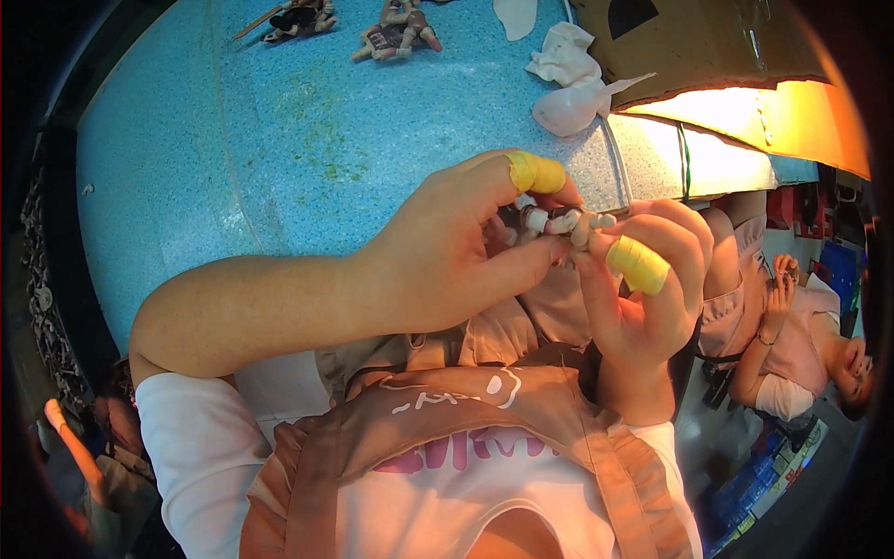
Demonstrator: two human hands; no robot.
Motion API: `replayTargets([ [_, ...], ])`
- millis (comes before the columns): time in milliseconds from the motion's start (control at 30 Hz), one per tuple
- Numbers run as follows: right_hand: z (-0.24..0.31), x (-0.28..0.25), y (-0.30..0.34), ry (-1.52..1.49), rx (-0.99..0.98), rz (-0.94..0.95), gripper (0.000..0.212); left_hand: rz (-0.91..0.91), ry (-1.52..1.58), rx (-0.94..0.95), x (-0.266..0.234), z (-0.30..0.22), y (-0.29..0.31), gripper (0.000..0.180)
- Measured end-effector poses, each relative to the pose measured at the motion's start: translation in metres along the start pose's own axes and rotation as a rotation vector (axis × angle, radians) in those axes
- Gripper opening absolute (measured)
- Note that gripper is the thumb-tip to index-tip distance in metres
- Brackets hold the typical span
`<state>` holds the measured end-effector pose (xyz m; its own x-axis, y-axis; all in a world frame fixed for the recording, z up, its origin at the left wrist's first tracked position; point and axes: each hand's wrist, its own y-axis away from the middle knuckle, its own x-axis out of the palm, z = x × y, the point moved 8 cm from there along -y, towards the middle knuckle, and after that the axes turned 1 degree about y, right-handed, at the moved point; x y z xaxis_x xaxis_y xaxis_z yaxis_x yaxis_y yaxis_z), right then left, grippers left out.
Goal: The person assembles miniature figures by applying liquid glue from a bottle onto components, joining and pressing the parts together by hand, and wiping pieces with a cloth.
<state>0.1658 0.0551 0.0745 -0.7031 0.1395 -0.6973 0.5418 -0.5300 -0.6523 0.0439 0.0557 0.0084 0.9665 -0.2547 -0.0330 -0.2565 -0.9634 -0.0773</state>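
Observation:
A small jointed figurine (562, 222) with pale limbs, white parts and a darker part is held between my two hands, above the lap near the table's edge. My left hand (470, 238) pinches it between thumb and forefinger, and yellow tape wraps that forefinger. At its other end, the fingertips of my right hand (652, 270) close on a pale limb. Yellow tape also covers one of the right fingers. My fingers hide part of the figurine, so its full shape cannot be made out.
On the speckled blue tabletop (186, 177) lie similar figurines (400, 35) and a dark figurine (300, 19) at the far side. Crumpled white material (566, 56) and a white rounded piece (570, 108) sit beside a brown cardboard panel (708, 47). Another person (792, 354) sits at right.

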Motion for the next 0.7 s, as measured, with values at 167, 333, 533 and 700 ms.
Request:
replayTargets([
  [167,0.008,0.000,0.005,0.011,-0.017,-0.069,0.026,0.096,0.000,0.162,-0.001,-0.011,0.002,0.032],
  [333,-0.010,0.001,0.008,-0.392,0.273,-0.035,0.023,0.063,-0.133,0.361,-0.002,-0.025,0.001,0.032],
  [533,-0.008,0.007,0.010,-0.408,0.303,-0.023,0.020,0.049,-0.225,0.419,-0.004,-0.031,0.007,0.033],
  [700,-0.012,0.008,0.005,-0.330,0.264,0.033,0.021,0.028,-0.297,0.421,-0.001,-0.031,0.001,0.033],
])
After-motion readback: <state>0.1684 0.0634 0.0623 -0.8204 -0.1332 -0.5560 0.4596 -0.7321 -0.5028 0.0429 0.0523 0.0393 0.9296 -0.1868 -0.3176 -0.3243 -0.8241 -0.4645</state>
